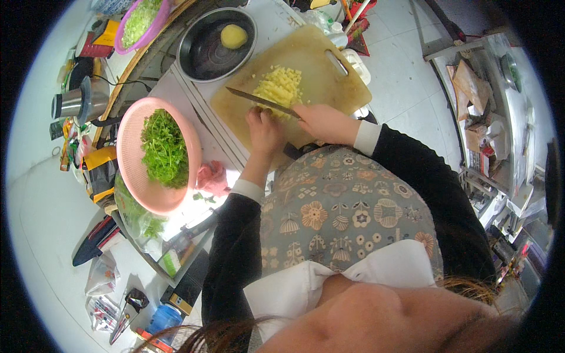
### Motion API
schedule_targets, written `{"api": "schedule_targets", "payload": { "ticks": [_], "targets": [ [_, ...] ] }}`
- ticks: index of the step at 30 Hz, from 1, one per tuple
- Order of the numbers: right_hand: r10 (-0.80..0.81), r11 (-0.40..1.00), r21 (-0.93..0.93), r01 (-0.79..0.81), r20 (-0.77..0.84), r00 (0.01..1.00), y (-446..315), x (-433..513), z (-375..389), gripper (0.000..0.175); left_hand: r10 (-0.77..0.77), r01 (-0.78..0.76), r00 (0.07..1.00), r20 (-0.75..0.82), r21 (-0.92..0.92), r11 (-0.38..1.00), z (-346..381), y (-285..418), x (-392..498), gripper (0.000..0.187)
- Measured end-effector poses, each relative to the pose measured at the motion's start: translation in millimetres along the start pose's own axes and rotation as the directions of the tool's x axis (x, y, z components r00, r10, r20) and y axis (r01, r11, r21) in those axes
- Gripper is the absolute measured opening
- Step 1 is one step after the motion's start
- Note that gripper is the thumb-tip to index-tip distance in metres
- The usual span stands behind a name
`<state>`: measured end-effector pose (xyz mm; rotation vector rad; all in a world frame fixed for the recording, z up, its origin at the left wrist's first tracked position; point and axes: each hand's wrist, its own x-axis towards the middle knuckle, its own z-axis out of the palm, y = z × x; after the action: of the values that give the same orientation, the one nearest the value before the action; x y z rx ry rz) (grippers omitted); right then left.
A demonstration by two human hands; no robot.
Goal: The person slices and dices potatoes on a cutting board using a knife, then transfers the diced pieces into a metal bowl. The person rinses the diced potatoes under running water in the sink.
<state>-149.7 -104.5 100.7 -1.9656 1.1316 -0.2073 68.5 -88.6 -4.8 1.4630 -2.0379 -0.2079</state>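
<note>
My right hand (325, 122) grips a kitchen knife (258, 99) by its handle. The blade lies across the near part of a pile of diced yellow potato (282, 83), and its tip points left. Just on the near side of the blade is my left hand (267, 132), fingers curled down at the board; what lies beneath its fingertips is hidden. Both hands work over a worn plastic cutting board (324, 57) with a slot handle at its far right. Beyond the board, a steel basin (198, 57) holds one peeled potato (234, 36).
A pink colander (132, 119) of leafy green herbs (164, 150) stands left of the board, near a crumpled pink cloth (212, 177). Farther left are a purple basket (163, 17) of chopped pale vegetable and a steel appliance (81, 100). Metal shelving (481, 48) stands right.
</note>
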Motion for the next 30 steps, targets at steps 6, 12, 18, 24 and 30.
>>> {"api": "schedule_targets", "payload": {
  "ticks": [6,12,18,24,30],
  "targets": [
    [-0.01,1.0,-0.014,0.011,0.037,0.999,-2,0,1,0.026,0.004,-0.008,0.998,0.065,0.059,0.998,0,0,-1,0.032],
    [-0.024,1.0,0.002,0.024,-0.034,0.999,10,18,20,0.024,-0.083,0.08,0.991,0.104,0.032,0.996,-3,2,-5,0.039],
    [-0.033,0.999,0.033,0.035,-0.055,0.998,5,11,12,0.024,-0.072,0.071,0.996,0.052,0.024,0.997,0,2,-11,0.045],
    [-0.064,0.998,-0.031,0.063,-0.016,0.998,1,1,5,0.025,-0.105,0.105,0.994,0.007,-0.03,0.994,5,1,-14,0.042],
    [-0.018,0.998,-0.058,0.02,0.03,0.999,6,9,18,0.023,-0.074,0.068,0.994,0.085,0.066,0.995,0,-1,-12,0.045]
  ]
}}
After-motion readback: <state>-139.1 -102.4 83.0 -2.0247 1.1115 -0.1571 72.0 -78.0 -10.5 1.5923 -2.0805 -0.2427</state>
